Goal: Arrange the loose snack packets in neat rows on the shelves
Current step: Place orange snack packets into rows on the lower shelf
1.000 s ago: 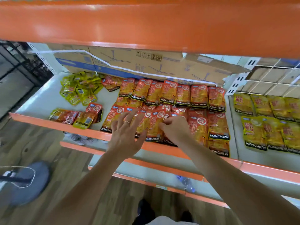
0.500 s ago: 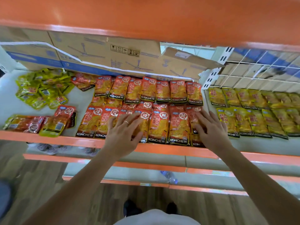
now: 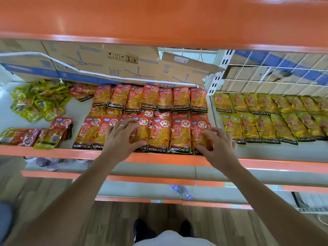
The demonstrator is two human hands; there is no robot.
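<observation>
Red packets (image 3: 160,137) form two fairly neat rows in front of the cardboard box (image 3: 113,66) on the shelf (image 3: 53,152); yellow packets (image 3: 266,128) right of the box look done. A loose heap (image 3: 37,102) before the box's left end awaits sorting. The left hand (image 3: 122,139) lies flat on the front row, and the right hand (image 3: 220,146) pinches the end packet (image 3: 201,125). Packets between the rows are half buried.

On the shelf (image 3: 53,152) the front row of red packets (image 3: 159,137) lies along the orange edge. The person's left grip (image 3: 122,137) rests on this row near its middle, with the fingers spread and a ring (image 3: 122,125) on one finger. The right grip (image 3: 220,144) is at the right end of the row. Its curled fingers and thumb pinch the last red packet (image 3: 201,125). Behind the row lies a second red row (image 3: 165,98). To the left and further back is a loose heap of yellow packets (image 3: 37,100). To the right are yellow rows (image 3: 266,128).
</observation>
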